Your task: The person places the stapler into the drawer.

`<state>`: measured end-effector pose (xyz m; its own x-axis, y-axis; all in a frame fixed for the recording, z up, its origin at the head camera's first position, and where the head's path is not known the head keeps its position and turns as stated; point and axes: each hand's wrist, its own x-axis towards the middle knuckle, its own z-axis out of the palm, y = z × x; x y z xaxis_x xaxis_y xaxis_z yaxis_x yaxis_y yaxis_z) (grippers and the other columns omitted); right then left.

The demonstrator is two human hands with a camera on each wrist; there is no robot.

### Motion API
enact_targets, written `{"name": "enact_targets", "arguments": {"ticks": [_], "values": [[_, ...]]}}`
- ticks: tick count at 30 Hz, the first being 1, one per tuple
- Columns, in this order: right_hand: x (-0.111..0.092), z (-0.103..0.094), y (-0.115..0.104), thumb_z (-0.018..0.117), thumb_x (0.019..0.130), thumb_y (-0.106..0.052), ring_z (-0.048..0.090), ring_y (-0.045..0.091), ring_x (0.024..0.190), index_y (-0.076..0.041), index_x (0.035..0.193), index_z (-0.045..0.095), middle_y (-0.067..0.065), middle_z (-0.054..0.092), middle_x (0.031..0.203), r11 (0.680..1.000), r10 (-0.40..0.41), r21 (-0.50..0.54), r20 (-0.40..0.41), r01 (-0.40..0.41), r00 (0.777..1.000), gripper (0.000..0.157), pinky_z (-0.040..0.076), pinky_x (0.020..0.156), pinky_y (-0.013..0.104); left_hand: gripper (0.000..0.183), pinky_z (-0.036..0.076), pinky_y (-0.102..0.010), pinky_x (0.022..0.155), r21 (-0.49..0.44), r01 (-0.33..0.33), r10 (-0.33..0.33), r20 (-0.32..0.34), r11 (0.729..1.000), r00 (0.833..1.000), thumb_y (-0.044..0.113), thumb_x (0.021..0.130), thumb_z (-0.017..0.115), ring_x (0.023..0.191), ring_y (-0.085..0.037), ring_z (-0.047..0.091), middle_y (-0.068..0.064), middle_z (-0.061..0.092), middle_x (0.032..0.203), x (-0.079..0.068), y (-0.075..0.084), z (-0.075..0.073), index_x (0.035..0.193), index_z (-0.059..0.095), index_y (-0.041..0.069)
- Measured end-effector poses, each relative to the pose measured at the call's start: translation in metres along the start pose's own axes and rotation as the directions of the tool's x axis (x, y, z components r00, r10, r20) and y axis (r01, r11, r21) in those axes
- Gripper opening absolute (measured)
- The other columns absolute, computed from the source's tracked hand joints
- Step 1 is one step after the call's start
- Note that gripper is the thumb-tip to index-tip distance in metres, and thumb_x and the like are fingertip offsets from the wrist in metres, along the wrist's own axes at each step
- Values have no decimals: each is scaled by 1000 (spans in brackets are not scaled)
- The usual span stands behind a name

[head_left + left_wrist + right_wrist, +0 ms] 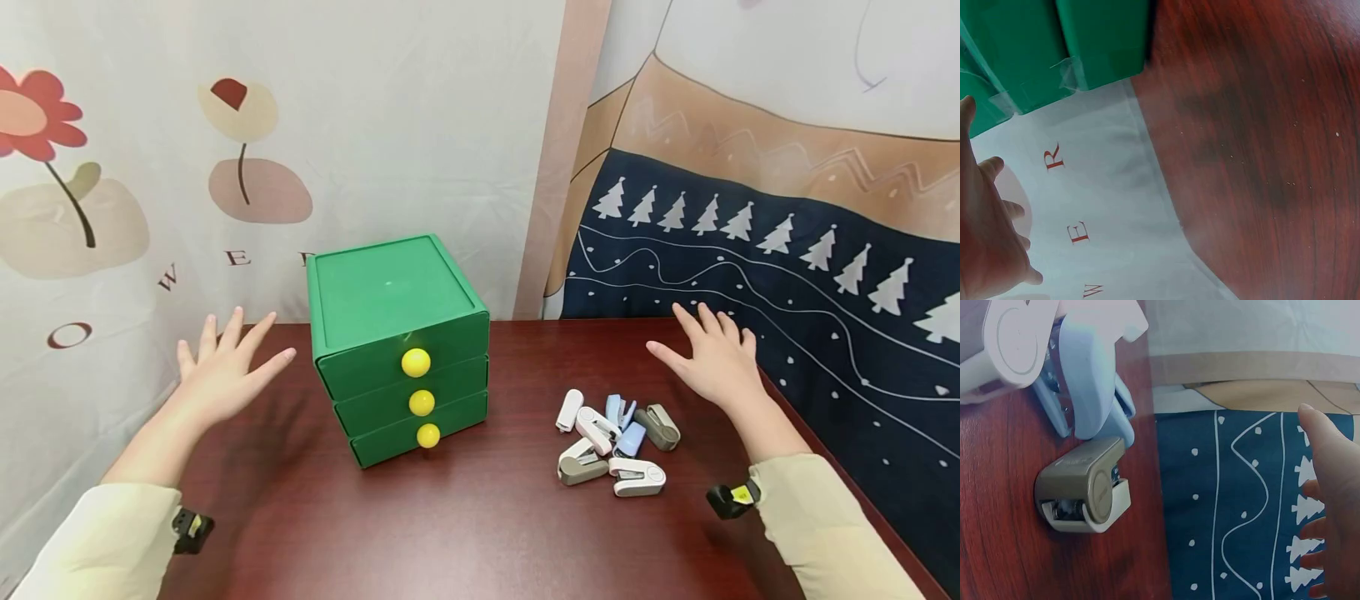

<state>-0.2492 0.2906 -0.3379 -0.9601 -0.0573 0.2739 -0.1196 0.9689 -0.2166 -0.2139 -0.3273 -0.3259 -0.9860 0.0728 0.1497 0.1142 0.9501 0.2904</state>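
My left hand [225,379] hovers left of a green three-drawer box [390,292], its fingers spread and nothing in them. Round yellow knobs [416,362] stick out from the drawer fronts, and all three drawers are closed. On the right, my right hand [716,362] is held up with fingers extended, behind and to the right of a cluster of small staplers. Among these are a grey stapler [660,427], nearest that hand, a blue stapler [630,439], a pinkish-white stapler [597,429], and a white stapler [637,477] at the front. Some overlap each other.
The dark red wooden table [480,533] runs back to a pale printed curtain [420,125]. A navy cloth with white trees [750,267] hangs along the right side. Clear tape [1072,74] shows on the drawer box's side.
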Motion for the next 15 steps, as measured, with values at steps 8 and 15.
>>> {"name": "enact_targets", "arguments": {"ticks": [8,15], "values": [[-6,-5,-12,45,89,-67,15,53,133,-9,151,26,32,20,149,999,-15,46,-43,17,999,87,2,102,68,74,-20,-69,94,-74,-16,12,-58,997,998,56,98,37,136,-46,-22,-25,-6,155,-5,6,-7,156,11,18],[-13,-10,-29,49,91,-62,21,51,131,-12,151,30,30,25,148,995,-32,88,-105,42,994,80,7,102,67,69,-17,-67,97,-130,-51,36,-115,990,993,50,100,39,139,-44,-16,-24,-2,156,-9,16,-11,156,13,19]]}}
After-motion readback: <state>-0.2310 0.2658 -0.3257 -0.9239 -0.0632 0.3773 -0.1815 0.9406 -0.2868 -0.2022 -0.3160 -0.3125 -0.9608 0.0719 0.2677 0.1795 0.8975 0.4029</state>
